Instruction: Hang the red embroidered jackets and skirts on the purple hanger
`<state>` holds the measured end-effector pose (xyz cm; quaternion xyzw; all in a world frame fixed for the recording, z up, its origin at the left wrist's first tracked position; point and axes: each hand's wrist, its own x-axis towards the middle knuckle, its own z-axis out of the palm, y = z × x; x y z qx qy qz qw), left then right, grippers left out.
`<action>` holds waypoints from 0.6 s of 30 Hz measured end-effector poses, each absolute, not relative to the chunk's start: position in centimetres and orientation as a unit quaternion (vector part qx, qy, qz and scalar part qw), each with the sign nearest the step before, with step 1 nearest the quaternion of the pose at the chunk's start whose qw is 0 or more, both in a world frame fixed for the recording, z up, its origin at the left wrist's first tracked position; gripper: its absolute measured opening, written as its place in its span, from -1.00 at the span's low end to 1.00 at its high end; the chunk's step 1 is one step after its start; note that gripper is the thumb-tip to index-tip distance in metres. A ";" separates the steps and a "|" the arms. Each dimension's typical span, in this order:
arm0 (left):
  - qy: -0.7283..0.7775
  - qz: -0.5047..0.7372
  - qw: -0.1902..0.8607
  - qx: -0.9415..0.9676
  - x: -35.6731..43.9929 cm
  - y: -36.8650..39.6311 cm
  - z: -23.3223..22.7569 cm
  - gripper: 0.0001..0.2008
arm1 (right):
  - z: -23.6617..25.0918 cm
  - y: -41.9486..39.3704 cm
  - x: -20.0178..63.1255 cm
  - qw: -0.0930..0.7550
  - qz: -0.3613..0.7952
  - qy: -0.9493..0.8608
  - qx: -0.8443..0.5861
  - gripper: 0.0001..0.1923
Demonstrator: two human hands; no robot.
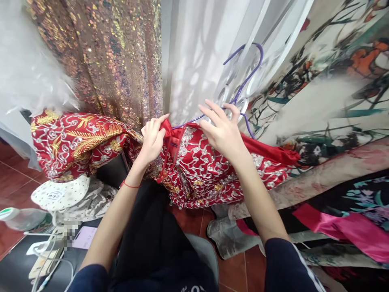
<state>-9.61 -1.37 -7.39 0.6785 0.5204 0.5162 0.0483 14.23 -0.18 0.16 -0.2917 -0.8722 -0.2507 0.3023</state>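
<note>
The left hand (153,136) pinches a red satin garment with silver-and-gold embroidery (202,160), which spreads beneath both hands; the right hand (223,132), loose with fingers apart, is just beside a thin purple hanger (251,76).

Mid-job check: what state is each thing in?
Red embroidered garment: creased, gathered
Purple hanger: hook exposed, lower part partly covered
Left hand: fingers closed on garment
Right hand: open, fingers spread
Sequined fabric: hanging in folds
Bottle: capped
Phone: screen seemingly lit
</note>
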 end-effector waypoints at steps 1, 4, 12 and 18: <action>0.519 0.527 0.052 0.671 -9.4 -1.3 -7.3 -0.53 | 0.1 0.1 14.4 0.293 -0.254 -0.876 -0.288 -0.72; 0.497 0.583 0.089 0.636 -9.0 -1.2 -6.8 -0.55 | 0.1 0.7 14.9 0.278 -0.263 -0.879 -0.284 -0.68; 0.475 0.618 0.213 0.589 -10.6 -2.0 -5.3 -0.58 | -0.3 1.2 14.6 0.283 -0.287 -0.871 -0.280 -0.68; 0.460 0.591 0.223 0.624 -11.3 -2.6 -5.6 -0.50 | -0.5 1.3 14.6 0.293 -0.285 -0.870 -0.277 -0.69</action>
